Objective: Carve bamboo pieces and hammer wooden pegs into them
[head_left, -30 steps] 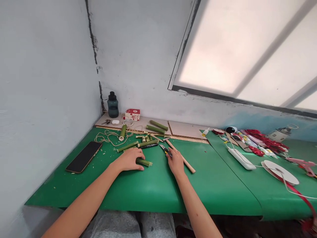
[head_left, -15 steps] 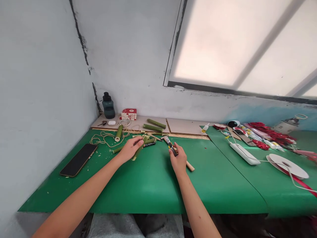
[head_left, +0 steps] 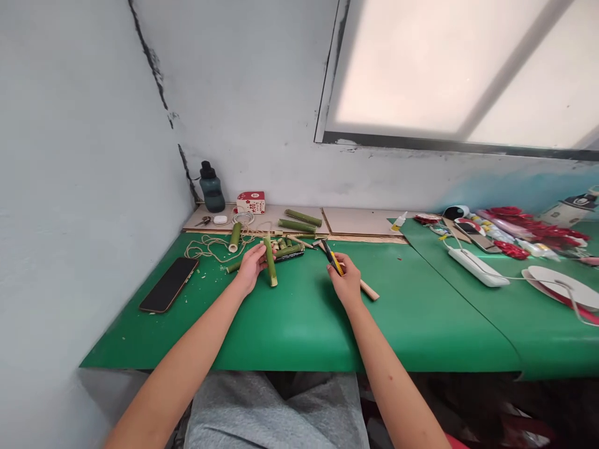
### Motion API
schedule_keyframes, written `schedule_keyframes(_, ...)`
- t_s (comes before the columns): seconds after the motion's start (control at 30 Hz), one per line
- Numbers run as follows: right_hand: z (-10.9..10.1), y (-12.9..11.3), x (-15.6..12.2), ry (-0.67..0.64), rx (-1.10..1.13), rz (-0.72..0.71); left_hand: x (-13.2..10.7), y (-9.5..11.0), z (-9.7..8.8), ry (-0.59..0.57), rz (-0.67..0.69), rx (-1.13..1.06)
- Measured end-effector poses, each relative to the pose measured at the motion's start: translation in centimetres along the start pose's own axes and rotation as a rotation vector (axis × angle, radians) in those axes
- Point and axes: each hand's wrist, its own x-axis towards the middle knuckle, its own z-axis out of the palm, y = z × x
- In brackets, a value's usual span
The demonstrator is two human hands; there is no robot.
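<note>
My left hand (head_left: 251, 265) grips a short green bamboo piece (head_left: 270, 269), held nearly upright with its lower end on the green table cover (head_left: 299, 324). My right hand (head_left: 347, 281) is closed on a yellow and black utility knife (head_left: 332, 257), its tip pointing away from me. Several more cut bamboo pieces (head_left: 289, 251) lie just beyond both hands. A wooden stick (head_left: 368, 289) lies on the cover under and to the right of my right hand.
A black phone (head_left: 169, 285) lies at the left. Beige cord (head_left: 206, 246), a dark bottle (head_left: 212, 188) and a red and white box (head_left: 251, 202) sit near the wall corner. A white power strip (head_left: 477, 267), red ribbon flowers (head_left: 524, 227) and a ribbon spool (head_left: 564, 287) fill the right side.
My left hand lifted the bamboo piece off the cover and stood it up. My right hand picked up the knife and raised it. The camera view shifted.
</note>
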Motion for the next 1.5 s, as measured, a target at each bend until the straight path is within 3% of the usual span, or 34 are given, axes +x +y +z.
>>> schedule_keyframes(0.33,-0.2,-0.9,-0.1,-0.028,0.050,0.061,-0.2,0.1,0.4,-0.105,-0.022,-0.048)
schedule_keyframes(0.77,-0.5,-1.4,0.0,0.033,0.042,0.078,-0.7,0.3,0.6,-0.176,-0.055,0.016)
schedule_keyframes(1.0,-0.4,-1.1,-0.1,0.020,0.036,0.074,-1.3,0.3,1.3,-0.302,-0.151,0.130)
schedule_keyframes(1.23,-0.4,-1.0,0.0,0.027,0.030,0.097,-1.0,0.3,1.4,-0.217,-0.217,0.031)
schedule_keyframes(1.5,-0.4,-1.3,0.0,0.018,0.018,0.101,-0.9,1.5,1.1,-0.115,-0.243,-0.286)
